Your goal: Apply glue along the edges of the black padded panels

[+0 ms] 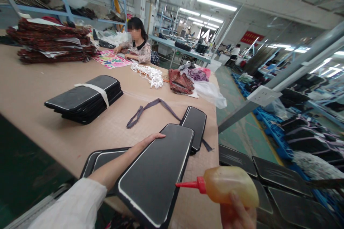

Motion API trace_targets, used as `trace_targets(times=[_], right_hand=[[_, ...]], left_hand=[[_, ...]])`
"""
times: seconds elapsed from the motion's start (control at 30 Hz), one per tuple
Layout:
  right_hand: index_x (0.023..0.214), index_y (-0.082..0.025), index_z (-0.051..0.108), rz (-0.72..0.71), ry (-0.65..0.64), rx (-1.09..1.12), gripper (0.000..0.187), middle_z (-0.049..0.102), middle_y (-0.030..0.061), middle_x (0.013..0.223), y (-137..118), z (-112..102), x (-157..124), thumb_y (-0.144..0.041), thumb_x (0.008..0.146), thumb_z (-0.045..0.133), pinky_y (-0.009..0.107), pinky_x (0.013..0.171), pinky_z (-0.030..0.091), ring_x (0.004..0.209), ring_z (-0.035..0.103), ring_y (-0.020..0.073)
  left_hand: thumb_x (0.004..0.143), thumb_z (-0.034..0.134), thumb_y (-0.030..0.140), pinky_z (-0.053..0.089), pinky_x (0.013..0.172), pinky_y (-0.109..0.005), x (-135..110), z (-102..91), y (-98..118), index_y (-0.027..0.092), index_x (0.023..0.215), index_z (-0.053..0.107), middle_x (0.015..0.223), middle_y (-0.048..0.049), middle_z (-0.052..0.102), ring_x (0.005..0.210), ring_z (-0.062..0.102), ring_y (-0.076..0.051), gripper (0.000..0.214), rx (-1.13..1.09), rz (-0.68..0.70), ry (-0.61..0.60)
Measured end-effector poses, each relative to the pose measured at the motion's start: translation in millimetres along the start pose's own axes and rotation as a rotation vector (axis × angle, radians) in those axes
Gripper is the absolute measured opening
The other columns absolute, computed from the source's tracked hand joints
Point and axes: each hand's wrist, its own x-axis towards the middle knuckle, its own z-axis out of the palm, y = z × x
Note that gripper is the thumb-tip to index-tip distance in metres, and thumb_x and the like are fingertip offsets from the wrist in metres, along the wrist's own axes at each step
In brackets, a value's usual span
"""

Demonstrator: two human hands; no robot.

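My left hand [147,140] lies along the left edge of a black trapezoid panel with a white rim [157,171] and holds it tilted above the brown table [32,93]. My right hand [238,214] at the bottom right grips a soft amber glue bottle [231,185]. Its red nozzle [189,185] points left and touches the panel's right edge. More black panels [103,157] lie under my left forearm. Another black panel [195,125] rests just beyond.
A tied stack of black panels [86,98] sits mid-table, with a grey strap [153,109] nearby. Red fabric piles [51,41] stand far left. A seated person [137,44] works on colourful cloth at the far end. Black panels [268,175] are spread on the right.
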Motion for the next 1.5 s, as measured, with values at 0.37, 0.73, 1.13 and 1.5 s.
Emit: trace_targets(times=[0.37,0.73,1.13,1.5], right_hand=[[0.103,-0.022,0.055,0.053,0.018,0.064,0.066,0.064,-0.002,0.08,4.1,-8.5,5.7,-0.019,0.041,0.081,0.019,0.059,0.048,0.071,0.058,0.0136],[0.107,-0.023,0.053,0.063,0.036,0.081,0.075,0.063,-0.0027,0.079,-0.8,-4.7,-1.7,-0.016,0.037,0.08,0.019,0.058,0.047,0.065,0.057,0.0124],[0.086,-0.022,0.058,0.035,-0.059,0.026,0.048,0.06,-0.0041,0.065,8.1,-17.0,6.6,-0.021,0.043,0.078,0.019,0.055,0.047,0.061,0.056,0.012],[0.079,-0.017,0.06,-0.027,0.083,-0.103,0.041,0.063,0.0002,0.071,14.2,-12.0,-1.4,-0.021,0.043,0.079,0.025,0.059,0.051,0.065,0.058,0.0162]], left_hand=[[0.075,0.053,0.025,0.048,0.055,-0.024,5.5,-5.7,3.1,0.008,0.086,0.063,0.065,-0.0083,0.068,0.052,0.063,-0.017,0.023,-0.126,-0.062,0.045],[0.077,0.051,0.023,0.049,0.053,-0.024,5.0,-9.3,7.2,0.008,0.088,0.062,0.064,-0.0076,0.068,0.052,0.063,-0.017,0.022,-0.159,-0.042,0.081],[0.076,0.05,0.026,0.048,0.049,-0.025,-5.0,-10.2,14.2,0.009,0.087,0.062,0.061,-0.0073,0.067,0.048,0.061,-0.017,0.023,-0.176,-0.047,0.138],[0.076,0.05,0.029,0.047,0.045,-0.024,-14.3,-16.6,20.4,0.009,0.085,0.061,0.057,-0.0068,0.065,0.044,0.059,-0.017,0.025,-0.215,0.0,0.204]])
